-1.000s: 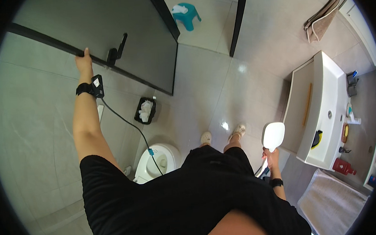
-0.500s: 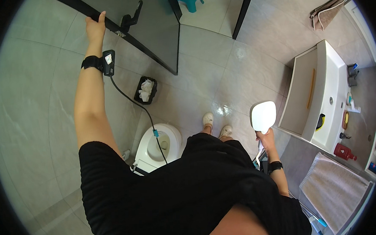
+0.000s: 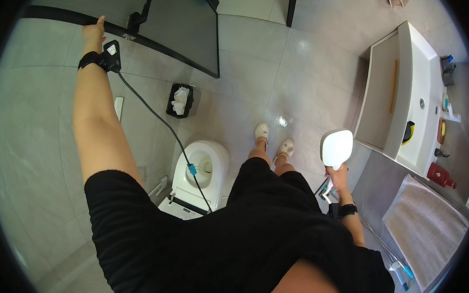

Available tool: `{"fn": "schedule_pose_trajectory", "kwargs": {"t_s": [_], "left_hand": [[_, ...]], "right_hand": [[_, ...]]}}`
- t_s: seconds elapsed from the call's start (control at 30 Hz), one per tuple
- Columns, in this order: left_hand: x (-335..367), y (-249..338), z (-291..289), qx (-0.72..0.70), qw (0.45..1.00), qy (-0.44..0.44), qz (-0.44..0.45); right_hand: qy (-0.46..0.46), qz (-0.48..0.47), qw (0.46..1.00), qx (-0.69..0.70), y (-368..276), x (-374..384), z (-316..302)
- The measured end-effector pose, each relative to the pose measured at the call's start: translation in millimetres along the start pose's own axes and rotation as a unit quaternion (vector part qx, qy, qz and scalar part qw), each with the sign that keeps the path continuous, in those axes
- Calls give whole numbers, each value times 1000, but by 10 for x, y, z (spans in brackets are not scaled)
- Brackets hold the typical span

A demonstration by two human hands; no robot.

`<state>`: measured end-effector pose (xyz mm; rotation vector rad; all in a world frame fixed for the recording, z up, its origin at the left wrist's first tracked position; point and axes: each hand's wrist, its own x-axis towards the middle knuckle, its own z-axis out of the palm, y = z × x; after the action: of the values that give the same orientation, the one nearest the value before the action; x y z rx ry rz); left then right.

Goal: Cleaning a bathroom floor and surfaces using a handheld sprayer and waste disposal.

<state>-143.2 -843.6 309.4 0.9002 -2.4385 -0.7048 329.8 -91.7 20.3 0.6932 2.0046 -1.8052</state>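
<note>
Grips the door (image 3: 178, 25) by its edge with the left hand (image 3: 94, 34); holds a white paddle (image 3: 337, 148) in the right hand (image 3: 338, 177), near the cabinet (image 3: 382, 85), best angled clear of its front.

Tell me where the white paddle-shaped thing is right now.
In the head view, the white paddle-shaped thing is right of centre, held in the person's right hand, just left of the washbasin cabinet.
</note>
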Motion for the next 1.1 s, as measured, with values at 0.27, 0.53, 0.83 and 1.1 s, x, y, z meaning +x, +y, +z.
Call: {"fn": "schedule_pose_trajectory", "kwargs": {"t_s": [0.27, 0.53, 0.83, 1.1], "left_hand": [[189, -233, -217, -23, 999, -21, -14], [709, -789, -78, -64, 997, -40, 9], [-2265, -2876, 764, 38, 832, -548, 73], [-6148, -3390, 34, -161, 600, -717, -317]], "right_hand": [[-59, 27, 997, 39, -370, 259, 403], [-132, 37, 990, -32, -588, 422, 1088], [-163, 26, 985, -51, -723, 347, 1251], [-158, -18, 987, 13, -542, 389, 627]]}}
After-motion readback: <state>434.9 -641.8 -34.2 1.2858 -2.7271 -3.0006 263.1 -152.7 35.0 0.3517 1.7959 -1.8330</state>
